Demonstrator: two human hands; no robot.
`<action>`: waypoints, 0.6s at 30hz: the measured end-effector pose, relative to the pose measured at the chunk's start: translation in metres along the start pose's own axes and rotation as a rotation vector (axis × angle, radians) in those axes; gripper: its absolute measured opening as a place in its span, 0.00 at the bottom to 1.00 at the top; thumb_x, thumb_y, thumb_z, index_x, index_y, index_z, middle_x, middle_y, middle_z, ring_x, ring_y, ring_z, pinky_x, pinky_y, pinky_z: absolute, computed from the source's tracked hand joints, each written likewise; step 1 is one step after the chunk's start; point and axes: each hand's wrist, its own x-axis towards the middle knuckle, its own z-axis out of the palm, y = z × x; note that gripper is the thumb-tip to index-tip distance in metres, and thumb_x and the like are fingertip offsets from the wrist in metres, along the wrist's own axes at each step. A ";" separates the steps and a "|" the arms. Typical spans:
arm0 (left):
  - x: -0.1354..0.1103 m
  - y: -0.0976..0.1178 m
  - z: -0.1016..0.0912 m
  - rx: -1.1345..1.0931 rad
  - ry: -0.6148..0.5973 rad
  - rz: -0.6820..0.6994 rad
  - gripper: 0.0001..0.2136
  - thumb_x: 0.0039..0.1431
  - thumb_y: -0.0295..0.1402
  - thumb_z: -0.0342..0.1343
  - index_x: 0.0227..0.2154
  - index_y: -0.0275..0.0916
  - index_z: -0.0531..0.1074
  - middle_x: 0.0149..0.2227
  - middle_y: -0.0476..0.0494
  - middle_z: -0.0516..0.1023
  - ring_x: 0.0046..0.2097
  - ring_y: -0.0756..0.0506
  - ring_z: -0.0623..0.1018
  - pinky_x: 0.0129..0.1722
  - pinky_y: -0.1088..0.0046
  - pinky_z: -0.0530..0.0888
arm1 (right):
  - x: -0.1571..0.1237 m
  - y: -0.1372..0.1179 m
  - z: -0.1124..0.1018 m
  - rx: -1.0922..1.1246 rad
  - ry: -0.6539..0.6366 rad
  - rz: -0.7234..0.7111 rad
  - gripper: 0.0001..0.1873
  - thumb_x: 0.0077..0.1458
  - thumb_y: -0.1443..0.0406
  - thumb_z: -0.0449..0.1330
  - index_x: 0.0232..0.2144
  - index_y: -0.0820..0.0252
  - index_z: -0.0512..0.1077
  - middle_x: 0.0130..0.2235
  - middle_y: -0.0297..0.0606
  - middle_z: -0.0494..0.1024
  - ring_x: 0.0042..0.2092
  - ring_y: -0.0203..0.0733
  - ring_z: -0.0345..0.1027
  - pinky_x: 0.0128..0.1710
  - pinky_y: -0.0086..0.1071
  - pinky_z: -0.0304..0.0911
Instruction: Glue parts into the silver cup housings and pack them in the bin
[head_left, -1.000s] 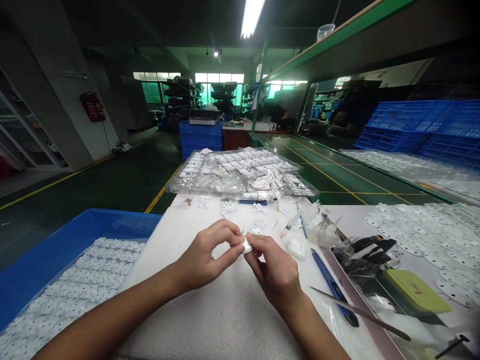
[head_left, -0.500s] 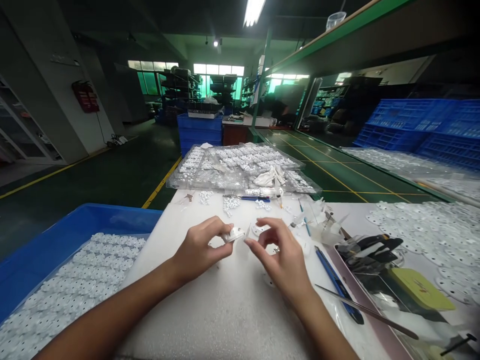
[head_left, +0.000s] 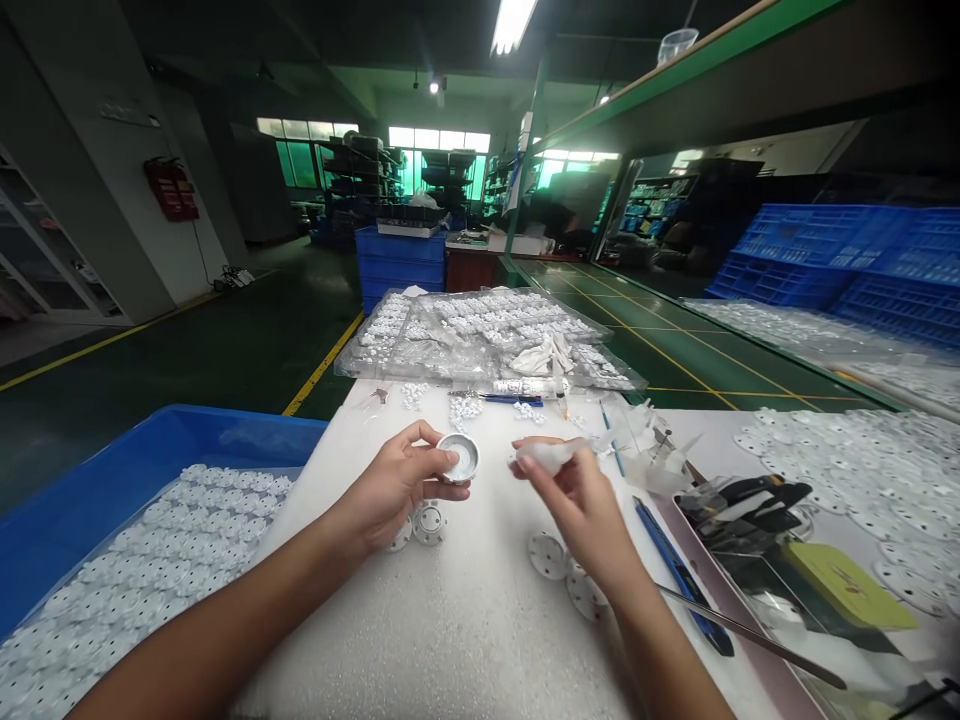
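Observation:
My left hand grips a round white cup-shaped part between thumb and fingers, its hollow side turned towards me. Opposite it, my right hand is closed on a whitish, translucent elongated piece, blurred, so its kind is unclear. The two hands are apart. Below my left hand lie white round discs with holes, one partly hidden by the hand. More such discs rest under my right hand and wrist, partly covered. All of this is over a white foam-like work surface.
Plastic trays of small white parts stand at the back. A blue bin holding rows of white parts is at left. On the right are a blue cutter knife, a metal tool, a yellow-green box and many white discs.
My left hand has turned the round part so its hollow faces me. My right hand has moved slightly right, its fingers closed round the whitish piece. Discs beneath both hands show more.

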 end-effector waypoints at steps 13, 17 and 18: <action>-0.002 -0.021 0.009 -0.069 -0.059 -0.213 0.12 0.53 0.26 0.59 0.28 0.37 0.58 0.32 0.42 0.74 0.32 0.49 0.76 0.31 0.76 0.75 | -0.017 -0.013 0.000 0.190 0.448 -0.091 0.14 0.51 0.58 0.61 0.36 0.57 0.63 0.35 0.36 0.65 0.33 0.38 0.61 0.31 0.31 0.57; -0.003 -0.024 0.010 -0.055 -0.057 -0.222 0.12 0.53 0.27 0.59 0.28 0.37 0.58 0.32 0.43 0.74 0.33 0.48 0.76 0.32 0.75 0.75 | -0.023 -0.005 0.002 0.188 0.470 -0.153 0.12 0.52 0.61 0.60 0.36 0.56 0.61 0.34 0.35 0.64 0.34 0.38 0.60 0.34 0.32 0.56; -0.003 -0.024 0.011 -0.053 -0.052 -0.224 0.12 0.53 0.27 0.59 0.28 0.37 0.58 0.32 0.43 0.73 0.33 0.48 0.76 0.32 0.75 0.75 | -0.024 -0.005 0.002 0.187 0.458 -0.158 0.11 0.53 0.62 0.59 0.36 0.56 0.61 0.34 0.35 0.63 0.34 0.38 0.59 0.34 0.32 0.56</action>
